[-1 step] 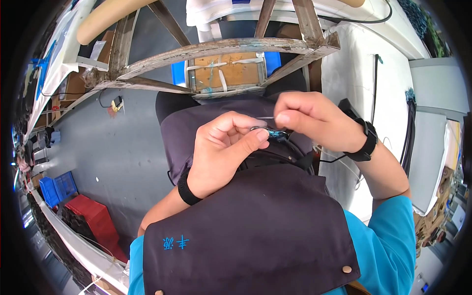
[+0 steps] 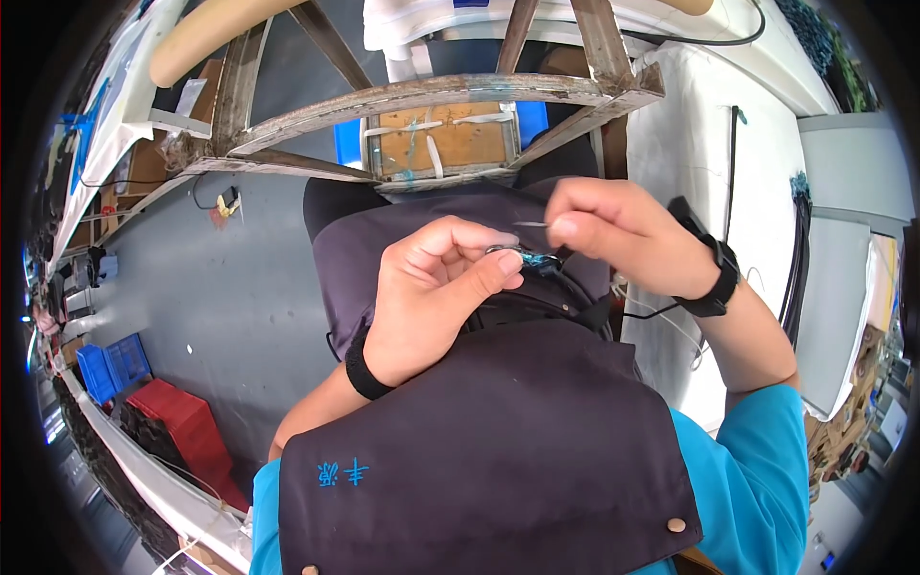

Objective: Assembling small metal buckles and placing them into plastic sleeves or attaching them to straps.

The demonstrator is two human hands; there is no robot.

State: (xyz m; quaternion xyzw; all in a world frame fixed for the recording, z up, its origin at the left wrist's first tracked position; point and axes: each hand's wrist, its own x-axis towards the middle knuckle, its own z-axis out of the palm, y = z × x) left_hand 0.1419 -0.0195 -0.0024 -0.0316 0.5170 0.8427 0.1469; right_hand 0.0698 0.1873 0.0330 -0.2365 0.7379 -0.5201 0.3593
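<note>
Over my lap, my left hand (image 2: 428,292) is closed in a pinch, thumb against forefinger, on a small dark piece with blue strands (image 2: 539,259). A dark loop shows at its left end; much of it is hidden by the fingers, and its kind is unclear. My right hand (image 2: 623,230), just to the right and a little farther away, pinches a thin metal needle-like tool (image 2: 531,224). The tool's tip points left, above the piece and apart from it. A dark apron (image 2: 498,422) covers my chest and lap.
A worn metal frame (image 2: 422,96) stands beyond my knees, with a taped brown board (image 2: 441,149) under it. On the right is a white-covered surface (image 2: 671,144) with dark cords (image 2: 797,249). A red crate (image 2: 187,426) and blue bins (image 2: 113,369) sit at the left.
My right hand has shifted slightly right, drawing the needle-like tool along, and more of the tool shows. My left hand has stayed almost still with the small piece.
</note>
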